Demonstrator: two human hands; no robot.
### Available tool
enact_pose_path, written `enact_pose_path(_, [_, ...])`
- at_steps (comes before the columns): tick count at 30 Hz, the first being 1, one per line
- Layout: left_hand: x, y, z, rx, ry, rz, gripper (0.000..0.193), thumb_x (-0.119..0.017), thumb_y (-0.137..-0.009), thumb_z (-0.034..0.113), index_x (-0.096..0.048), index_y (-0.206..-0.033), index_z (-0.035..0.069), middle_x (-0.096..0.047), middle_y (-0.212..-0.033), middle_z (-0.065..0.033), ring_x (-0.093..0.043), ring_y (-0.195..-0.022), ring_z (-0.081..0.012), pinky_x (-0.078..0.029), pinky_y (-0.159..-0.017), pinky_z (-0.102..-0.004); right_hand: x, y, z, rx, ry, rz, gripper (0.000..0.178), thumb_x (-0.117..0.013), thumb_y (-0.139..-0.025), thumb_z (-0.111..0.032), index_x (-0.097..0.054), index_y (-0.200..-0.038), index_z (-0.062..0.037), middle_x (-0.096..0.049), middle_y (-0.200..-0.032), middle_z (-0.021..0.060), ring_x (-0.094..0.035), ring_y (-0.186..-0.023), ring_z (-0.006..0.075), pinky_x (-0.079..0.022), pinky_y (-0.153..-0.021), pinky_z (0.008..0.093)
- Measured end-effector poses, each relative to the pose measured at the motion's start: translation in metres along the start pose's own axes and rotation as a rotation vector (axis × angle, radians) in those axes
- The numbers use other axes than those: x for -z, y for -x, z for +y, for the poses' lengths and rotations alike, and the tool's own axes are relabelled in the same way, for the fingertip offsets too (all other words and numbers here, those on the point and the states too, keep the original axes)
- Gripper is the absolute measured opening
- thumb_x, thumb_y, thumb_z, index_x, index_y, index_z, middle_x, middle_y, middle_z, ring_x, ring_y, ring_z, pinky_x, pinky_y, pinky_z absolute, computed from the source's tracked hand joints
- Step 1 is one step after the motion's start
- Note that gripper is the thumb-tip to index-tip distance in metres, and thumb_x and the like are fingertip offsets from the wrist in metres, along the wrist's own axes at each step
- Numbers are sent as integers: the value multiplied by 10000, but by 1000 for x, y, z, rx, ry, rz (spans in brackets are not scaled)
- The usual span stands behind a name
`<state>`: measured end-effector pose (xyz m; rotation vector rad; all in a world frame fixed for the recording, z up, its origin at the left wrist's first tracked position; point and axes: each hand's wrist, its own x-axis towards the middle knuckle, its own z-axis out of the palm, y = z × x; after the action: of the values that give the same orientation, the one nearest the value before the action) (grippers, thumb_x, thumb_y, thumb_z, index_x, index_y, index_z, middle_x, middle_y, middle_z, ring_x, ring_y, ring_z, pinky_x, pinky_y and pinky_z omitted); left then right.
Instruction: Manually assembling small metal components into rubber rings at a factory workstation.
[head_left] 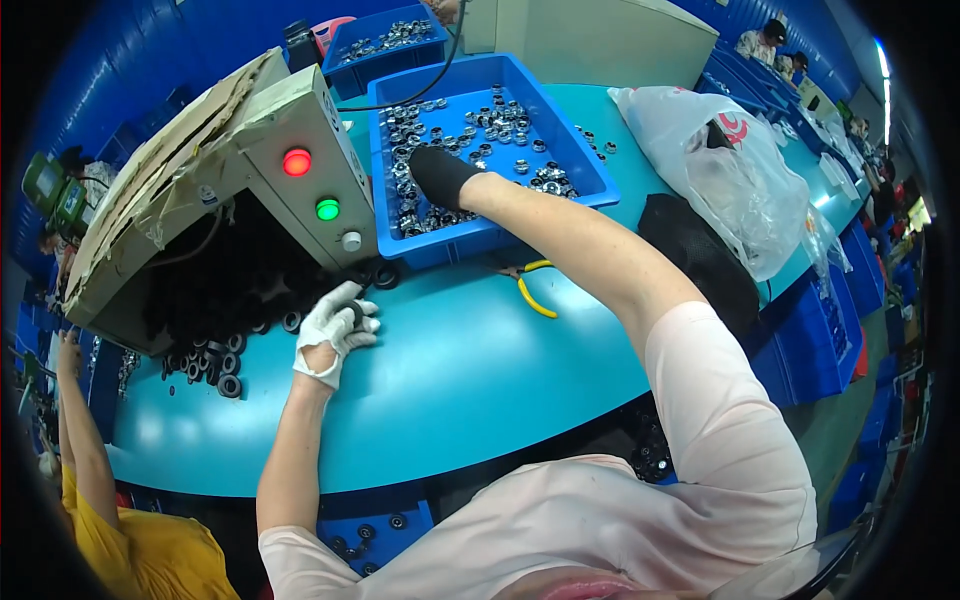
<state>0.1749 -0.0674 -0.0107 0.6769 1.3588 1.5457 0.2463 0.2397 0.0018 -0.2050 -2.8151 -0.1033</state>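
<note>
My left hand [338, 322], in a white glove with the fingertips bare, is closed on a black ring [353, 314] just above the turquoise table. More black rings [229, 385] lie in a loose heap to its left, spilling from the dark opening of a beige metal box [330, 165]. My right hand [440, 178], under a black covering, reaches into a blue tray [575, 165] among small shiny metal parts [500, 122]. The covering hides its fingers, so whether it grips a part cannot be made out.
Yellow-handled pliers [537, 290] lie before the tray. To the right are a white plastic bag [720, 170] and a black bag [695, 255]. Another blue bin [385, 45] of metal parts stands behind. A person in yellow [140, 540] works at far left. A cable [440, 80] hangs over the tray.
</note>
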Motion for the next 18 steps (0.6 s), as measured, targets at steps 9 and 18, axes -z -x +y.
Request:
enact_pose_path(9, [5, -17, 3, -20, 64, 171, 460, -438, -881, 42, -346, -1325, -35, -577, -1027, -166, -598, -778, -190, -532, -690, -295, 17, 23, 3, -156, -302, 75, 108, -617, -694, -46, -645, -792, -9, -633, -818, 218, -627, -823, 360, -499, -731, 399])
enact_pose_path(18, [-29, 8, 4, 104, 155, 20, 476, -576, -872, 157, -411, -1299, 29, -580, -1065, -149, -582, -807, -185, -497, -696, -302, 45, 40, -27, -105, -804, 396, 227, -708, -722, -189, -654, -856, -13, -653, -839, 168, -637, -816, 299, -497, -738, 343])
